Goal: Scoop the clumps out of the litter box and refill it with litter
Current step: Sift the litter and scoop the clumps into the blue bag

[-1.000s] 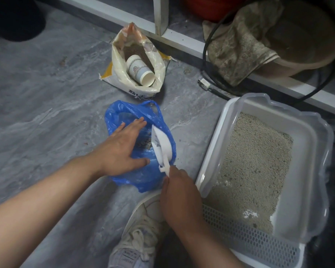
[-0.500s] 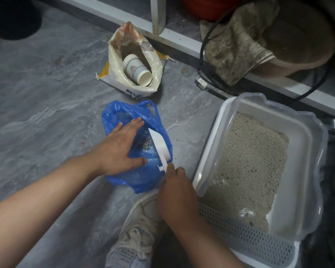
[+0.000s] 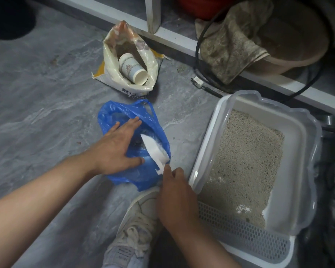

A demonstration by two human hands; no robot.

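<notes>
Left hand lies flat, fingers spread, on the crinkled blue plastic bag, holding its mouth wide. Right hand grips the handle of the white plastic scoop, blade tipped into that bag. Just right of it sits the white litter box, grey litter inside.

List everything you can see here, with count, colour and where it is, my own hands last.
litter box: one, white, floor right, litter inside
blue bag: one, floor centre
scoop: one, white, tipped into blue bag
litter sack: one, cream, behind blue bag
cup: one, white, inside litter sack
cloth: one, dirty brown, top right
cable: one, black, by cloth
shoe: one, white, bottom centre
left hand: pressing blue bag open
right hand: holding scoop handle
</notes>
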